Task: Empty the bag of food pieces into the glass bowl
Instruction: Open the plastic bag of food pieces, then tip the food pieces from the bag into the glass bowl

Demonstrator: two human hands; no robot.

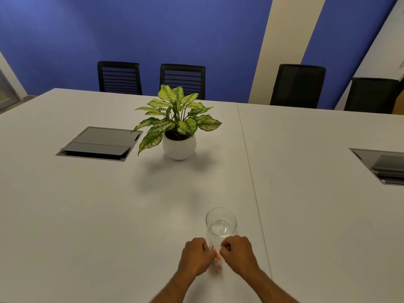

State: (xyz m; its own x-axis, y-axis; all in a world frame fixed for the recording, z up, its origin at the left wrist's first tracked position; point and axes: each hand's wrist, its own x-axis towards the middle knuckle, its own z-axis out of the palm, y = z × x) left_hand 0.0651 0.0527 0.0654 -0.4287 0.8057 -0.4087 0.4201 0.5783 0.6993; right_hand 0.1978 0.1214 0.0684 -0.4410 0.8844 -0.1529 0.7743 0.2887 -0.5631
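A small clear glass bowl (pixel 221 221) stands upright on the white table (pixel 109 215), with nothing visible inside. Just in front of it, a small clear plastic bag (pixel 216 264) with orange and pale food pieces hangs between my hands. My left hand (pixel 195 255) pinches the bag's top from the left. My right hand (pixel 238 253) pinches it from the right. The fingers of both hands cover most of the bag's top, and the bag is blurred.
A potted plant (pixel 178 132) in a white pot stands mid-table beyond the bowl. A grey cable hatch (pixel 98 143) lies to its left and another (pixel 381 166) at the right edge. A seam (pixel 251 171) splits the table. Black chairs (pixel 119 78) line the far side.
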